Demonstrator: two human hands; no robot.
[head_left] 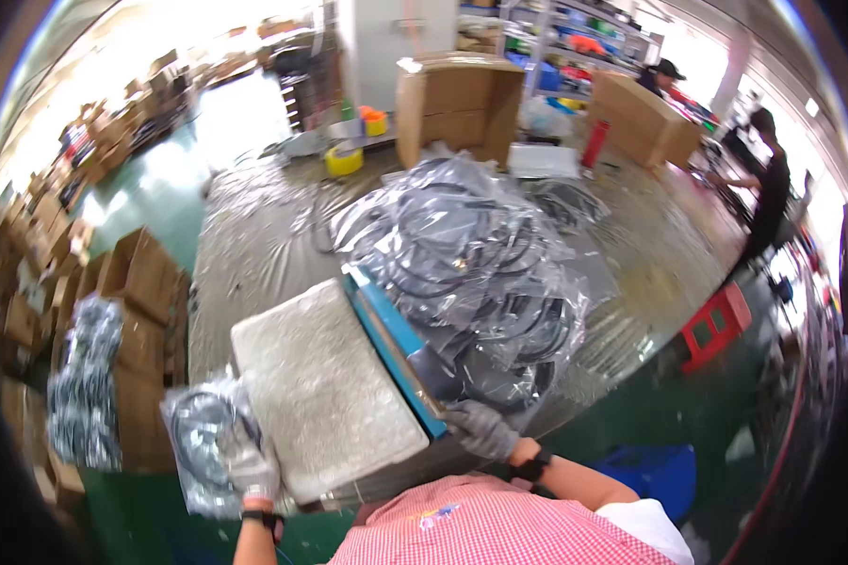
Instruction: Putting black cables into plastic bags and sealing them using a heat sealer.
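My left hand (251,468), in a grey glove, grips a clear plastic bag of coiled black cable (201,443) at the left side of a grey heat-sealing machine (320,386). My right hand (481,428), also gloved, rests at the near end of the machine's blue sealing bar (391,344). A big heap of clear bags with black cables (462,273) lies on the table just right of the bar.
The table (254,235) is covered in clear film. Open cardboard boxes (457,99) and yellow tape rolls (344,160) stand at its far end. Cartons (141,282) with bagged cables stack at the left. A red stool (716,325) and a person (768,193) are at the right.
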